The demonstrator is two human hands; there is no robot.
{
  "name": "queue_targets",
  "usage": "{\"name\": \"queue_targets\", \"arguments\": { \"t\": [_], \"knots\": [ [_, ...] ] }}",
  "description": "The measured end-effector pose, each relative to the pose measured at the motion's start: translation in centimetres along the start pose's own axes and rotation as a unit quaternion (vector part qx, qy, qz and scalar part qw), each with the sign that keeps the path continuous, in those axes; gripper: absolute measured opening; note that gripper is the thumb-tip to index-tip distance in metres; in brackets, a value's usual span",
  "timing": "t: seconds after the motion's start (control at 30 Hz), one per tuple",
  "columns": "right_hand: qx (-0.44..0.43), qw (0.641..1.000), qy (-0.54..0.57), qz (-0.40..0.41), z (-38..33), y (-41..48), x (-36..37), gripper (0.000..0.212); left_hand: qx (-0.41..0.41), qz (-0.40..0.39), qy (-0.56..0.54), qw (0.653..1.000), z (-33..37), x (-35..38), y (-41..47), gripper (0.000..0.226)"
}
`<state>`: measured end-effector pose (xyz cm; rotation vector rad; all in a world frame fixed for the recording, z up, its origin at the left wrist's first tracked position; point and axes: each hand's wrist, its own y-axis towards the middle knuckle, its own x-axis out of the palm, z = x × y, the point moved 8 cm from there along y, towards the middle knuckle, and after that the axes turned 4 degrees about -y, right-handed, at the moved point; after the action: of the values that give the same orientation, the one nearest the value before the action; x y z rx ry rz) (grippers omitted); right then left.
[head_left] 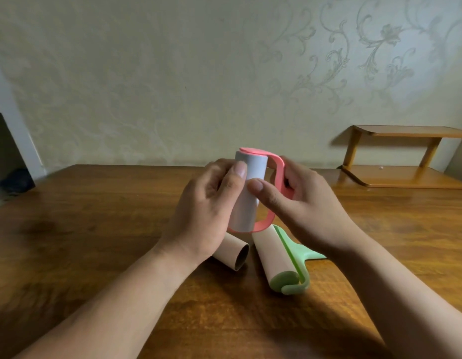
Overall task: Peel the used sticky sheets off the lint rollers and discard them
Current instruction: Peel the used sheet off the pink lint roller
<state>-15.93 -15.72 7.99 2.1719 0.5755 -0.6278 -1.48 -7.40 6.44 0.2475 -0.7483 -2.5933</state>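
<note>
I hold a pink-framed lint roller [248, 203] upright above the table, its white sticky roll facing me. My left hand [209, 203] wraps the roll's left side, thumb pressed on its front. My right hand [297, 200] grips the pink handle loop on the right, thumb tip resting on the roll. Below them a green-framed lint roller [274, 257] with a beige roll lies on the wooden table [95, 229]. A bare cardboard tube [235, 253] lies just left of it, partly hidden by my left wrist.
A low wooden two-tier shelf [406, 156] stands at the table's back right against the patterned wall. A white frame and a dark opening sit at the far left edge.
</note>
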Motion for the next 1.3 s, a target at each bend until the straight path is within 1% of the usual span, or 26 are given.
{"name": "queue_targets", "arguments": {
  "t": [0.1, 0.23, 0.33, 0.47, 0.6, 0.7, 0.73, 0.83, 0.87, 0.97, 1.13, 1.3],
  "knots": [
    [-0.003, 0.999, 0.0, -0.034, 0.2, 0.1, 0.5, 0.05, 0.004, 0.01, -0.014, 1.0, 0.2, 0.0, -0.1, 0.028],
    [-0.01, 0.998, 0.017, -0.058, 0.3, 0.0, 0.8, 0.063, 0.006, 0.001, -0.028, 1.0, 0.3, 0.2, -0.1, 0.039],
    [-0.015, 0.998, 0.035, -0.055, 0.4, -0.1, 0.8, 0.067, 0.0, -0.004, -0.037, 0.999, 0.3, 0.1, -0.1, 0.043],
    [-0.018, 0.998, 0.051, -0.043, 0.6, -0.1, 0.6, 0.074, -0.011, -0.009, -0.058, 0.998, -0.1, 0.1, -0.2, 0.044],
    [-0.029, 0.999, 0.037, -0.022, 0.2, -0.2, 0.2, 0.071, -0.002, -0.011, -0.056, 0.998, -0.3, 0.1, -0.2, 0.05],
    [-0.03, 0.999, 0.02, -0.013, -0.2, -0.2, 0.0, 0.069, 0.029, -0.028, -0.082, 0.996, 0.3, 0.4, -0.1, 0.044],
    [-0.03, 0.999, 0.016, -0.016, -0.3, -0.2, 0.0, 0.074, 0.036, -0.036, -0.094, 0.994, 0.5, 0.6, -0.1, 0.04],
    [-0.032, 0.998, -0.022, -0.039, -0.9, -0.1, 0.4, 0.096, 0.034, -0.053, -0.119, 0.991, 0.7, 0.9, -0.2, 0.032],
    [-0.033, 0.998, -0.035, -0.049, -0.9, -0.1, 0.5, 0.1, 0.031, -0.058, -0.118, 0.991, 0.6, 0.9, -0.3, 0.03],
    [-0.037, 0.996, -0.055, -0.064, -0.9, -0.1, 0.8, 0.098, 0.023, -0.074, -0.123, 0.989, 0.4, 1.2, -0.4, 0.027],
    [-0.048, 0.993, -0.076, -0.076, -0.7, -0.1, 0.9, 0.097, 0.02, -0.076, -0.123, 0.989, 0.5, 1.2, -0.5, 0.026],
    [-0.052, 0.994, -0.048, -0.084, -0.2, 0.1, 0.4, 0.098, 0.03, -0.083, -0.112, 0.99, 0.8, 1.4, -0.4, 0.033]
  ]
}}
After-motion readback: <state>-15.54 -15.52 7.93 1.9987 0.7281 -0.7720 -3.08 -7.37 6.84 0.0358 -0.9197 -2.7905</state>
